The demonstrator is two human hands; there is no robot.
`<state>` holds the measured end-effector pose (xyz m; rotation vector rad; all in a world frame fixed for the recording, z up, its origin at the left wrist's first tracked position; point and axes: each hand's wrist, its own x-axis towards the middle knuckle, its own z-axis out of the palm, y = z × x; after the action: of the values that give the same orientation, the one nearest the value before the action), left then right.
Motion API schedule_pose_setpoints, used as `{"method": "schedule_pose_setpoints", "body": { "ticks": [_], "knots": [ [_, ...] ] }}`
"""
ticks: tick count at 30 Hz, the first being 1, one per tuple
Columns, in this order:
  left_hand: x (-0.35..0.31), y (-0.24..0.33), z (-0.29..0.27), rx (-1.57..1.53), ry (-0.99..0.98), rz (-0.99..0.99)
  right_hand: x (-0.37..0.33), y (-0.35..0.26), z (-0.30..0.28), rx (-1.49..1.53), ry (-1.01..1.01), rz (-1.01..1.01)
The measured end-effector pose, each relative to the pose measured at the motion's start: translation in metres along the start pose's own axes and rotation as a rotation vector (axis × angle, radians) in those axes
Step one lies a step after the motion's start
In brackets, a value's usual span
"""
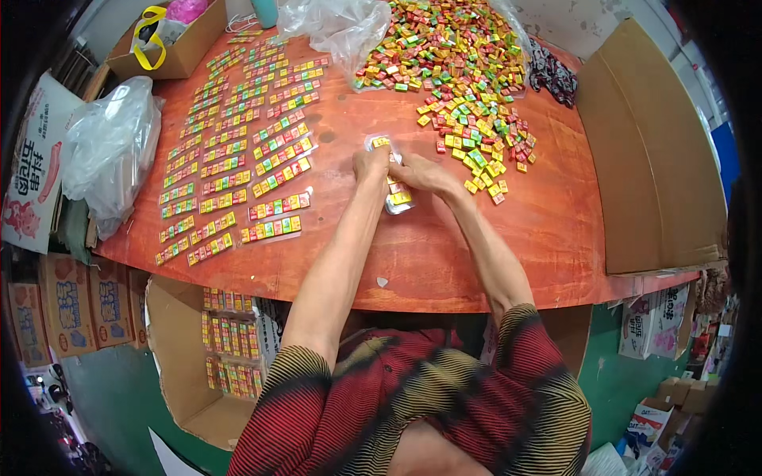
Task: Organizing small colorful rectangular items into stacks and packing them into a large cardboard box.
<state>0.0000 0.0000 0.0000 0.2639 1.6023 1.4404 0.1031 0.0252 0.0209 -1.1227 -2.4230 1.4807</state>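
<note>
At the middle of the table, my left hand is closed on a narrow clear plastic pack with small yellow and red boxes in it. The pack lies lengthwise, its far end showing a yellow box and its near end sticking out below my hands. My right hand meets it from the right, fingers bent together over its middle; whatever they pinch is hidden. To the right spreads a heap of loose small boxes in red, yellow and green. Filled packs lie in slanted rows to the left.
Clear plastic bags lie at the back and left edge. A cardboard panel stands at the right. An open carton below the table's front edge holds more filled packs. A box with a yellow-handled bag sits back left.
</note>
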Motion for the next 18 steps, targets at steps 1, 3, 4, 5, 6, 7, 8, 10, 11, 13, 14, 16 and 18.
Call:
{"method": "schedule_pose_setpoints", "body": {
  "ticks": [1, 3, 4, 5, 6, 7, 8, 10, 11, 13, 14, 16, 18],
  "knots": [
    [-0.003, 0.001, -0.001, 0.041, 0.000, 0.005, 0.000, 0.003, 0.006, -0.087, 0.077, 0.054],
    [-0.007, 0.000, -0.005, 0.085, 0.004, 0.010, -0.003, 0.003, 0.016, -0.171, 0.153, 0.105],
    [-0.007, -0.001, -0.008, 0.107, 0.025, -0.011, -0.005, 0.000, 0.021, -0.121, 0.172, 0.121],
    [-0.008, -0.002, -0.012, 0.129, 0.045, -0.032, -0.008, -0.003, 0.026, -0.071, 0.191, 0.137],
    [-0.009, -0.004, -0.014, 0.128, 0.048, -0.032, -0.012, -0.006, 0.030, -0.024, 0.208, 0.154],
    [-0.010, -0.007, -0.018, 0.161, 0.036, -0.033, -0.017, -0.008, 0.036, -0.025, 0.205, 0.152],
    [-0.011, -0.008, -0.021, 0.194, 0.023, -0.033, -0.022, -0.010, 0.044, 0.044, 0.319, 0.086],
    [-0.002, -0.018, -0.029, 0.279, 0.003, -0.002, -0.028, -0.013, 0.050, 0.169, 0.413, 0.023],
    [0.004, -0.026, -0.034, 0.366, -0.011, 0.029, -0.030, -0.015, 0.053, 0.169, 0.406, 0.019],
    [0.005, -0.033, -0.039, 0.430, 0.009, 0.049, -0.038, -0.024, 0.061, 0.141, 0.464, 0.091],
    [0.006, -0.036, -0.042, 0.495, 0.026, 0.071, -0.040, -0.026, 0.064, 0.138, 0.474, 0.061],
    [0.001, -0.033, -0.043, 0.465, -0.019, 0.053, -0.041, -0.023, 0.068, 0.096, 0.511, 0.011],
    [-0.011, -0.024, -0.050, 0.433, -0.055, 0.037, -0.040, -0.021, 0.076, 0.054, 0.543, -0.046]
  ]
}}
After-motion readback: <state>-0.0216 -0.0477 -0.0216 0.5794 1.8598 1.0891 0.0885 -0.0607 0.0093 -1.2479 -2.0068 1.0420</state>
